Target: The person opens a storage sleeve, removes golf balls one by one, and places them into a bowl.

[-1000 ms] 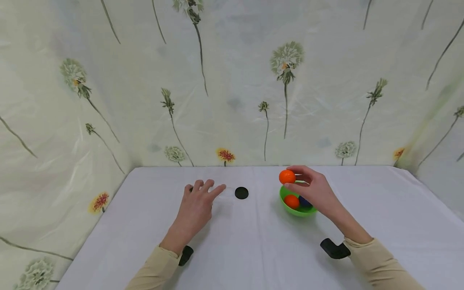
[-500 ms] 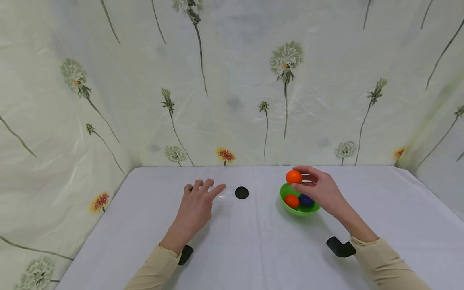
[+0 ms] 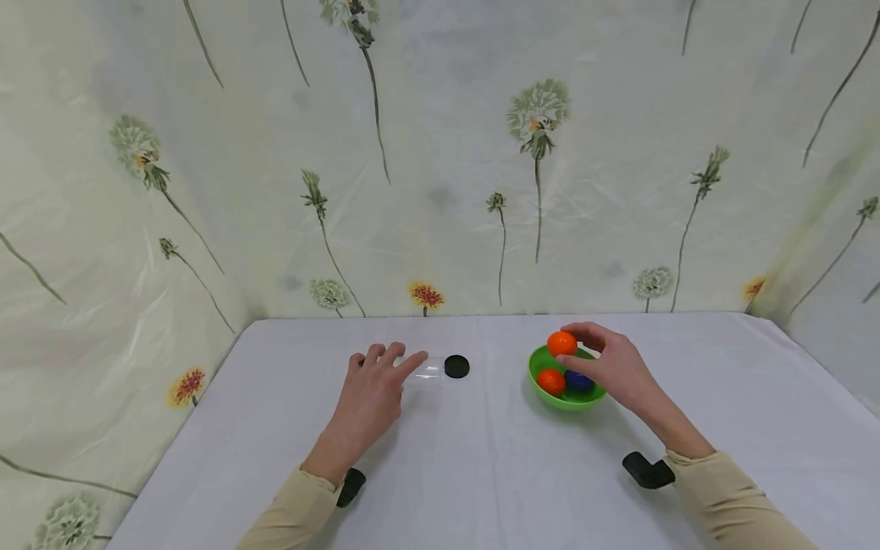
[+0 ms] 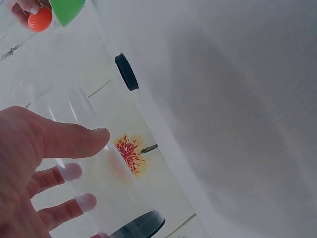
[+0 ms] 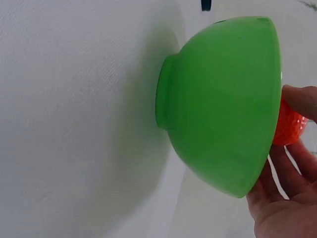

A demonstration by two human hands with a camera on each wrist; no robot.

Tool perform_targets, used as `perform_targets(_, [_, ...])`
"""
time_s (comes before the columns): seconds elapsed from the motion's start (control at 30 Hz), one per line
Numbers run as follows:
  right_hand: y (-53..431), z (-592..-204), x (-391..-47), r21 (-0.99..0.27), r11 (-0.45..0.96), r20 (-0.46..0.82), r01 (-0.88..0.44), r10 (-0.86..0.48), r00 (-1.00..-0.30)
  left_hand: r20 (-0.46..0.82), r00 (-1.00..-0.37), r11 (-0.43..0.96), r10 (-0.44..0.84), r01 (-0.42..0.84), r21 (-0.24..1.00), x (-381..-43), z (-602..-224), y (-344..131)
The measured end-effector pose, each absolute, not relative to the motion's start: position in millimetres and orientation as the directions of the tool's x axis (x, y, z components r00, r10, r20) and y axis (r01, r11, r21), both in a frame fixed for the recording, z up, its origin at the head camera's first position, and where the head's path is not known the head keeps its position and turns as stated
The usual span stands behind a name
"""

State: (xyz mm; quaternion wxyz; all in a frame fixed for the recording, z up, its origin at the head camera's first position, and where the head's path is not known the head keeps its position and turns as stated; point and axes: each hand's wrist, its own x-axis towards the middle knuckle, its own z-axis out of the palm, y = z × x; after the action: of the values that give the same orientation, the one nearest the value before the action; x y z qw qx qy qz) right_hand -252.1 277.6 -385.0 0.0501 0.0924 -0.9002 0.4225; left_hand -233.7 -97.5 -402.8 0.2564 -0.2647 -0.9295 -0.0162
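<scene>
My left hand (image 3: 371, 386) grips a clear plastic jar (image 3: 428, 370) held on its side, thumb (image 4: 79, 141) on the near wall and fingers behind it. The jar's dark end (image 4: 141, 225) is on the left, and its other end points right. With thumb and fingertips my right hand (image 3: 619, 370) pinches an orange golf ball (image 3: 561, 344) at the far rim of a green bowl (image 3: 567, 404). Inside the bowl lie another orange ball (image 3: 551, 382) and a dark blue ball (image 3: 579, 380), partly covered by the right hand.
A round black lid (image 3: 457, 367) lies on the white tablecloth (image 3: 481, 473), between the jar and the bowl. Behind the table hangs a flower-printed sheet (image 3: 440, 229). Black wrist mounts (image 3: 648, 470) jut out below the sleeves.
The right hand has moved the held golf ball to the right and slightly lower, over the bowl's rim. The left hand has kept its place on the jar.
</scene>
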Motion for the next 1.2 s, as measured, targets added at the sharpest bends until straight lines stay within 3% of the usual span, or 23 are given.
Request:
perform_targets(0.43, [280,-399,-259,-0.692,0.679,0.177,-0.242,-0.166,-0.970,0.467,-0.749,0.868,0.470,0.487,-0.092,-234,-404,-99])
perform_targets(1.2, [282,-401,-261,-0.731,0.633,0.178,-0.254,-0.182,-0.967,0.453,-0.765,0.875,0.458,0.478,-0.078,-233,-405,-101])
